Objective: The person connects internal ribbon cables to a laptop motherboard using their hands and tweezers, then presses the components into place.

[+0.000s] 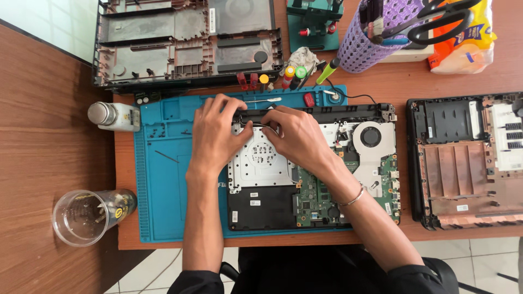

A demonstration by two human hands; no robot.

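The opened laptop lies on the blue mat in the middle of the bench, its inner side up so the parts can be reached; the left hand presses its far edge, grip closed flat upon it, apparently to steady it; the right hand pinches a thin cable there, grip narrow. A clear cup stands near the mat's left edge, perhaps kept close for small parts.

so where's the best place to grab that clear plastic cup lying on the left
The cup lies on its side on the wooden desk, left of the blue mat, mouth pointing left. Probably best to come from above and pinch across its round wall near the middle, fingers on the far and near sides. The thin rim may flex, and small bits inside could spill if it tips mouthward.
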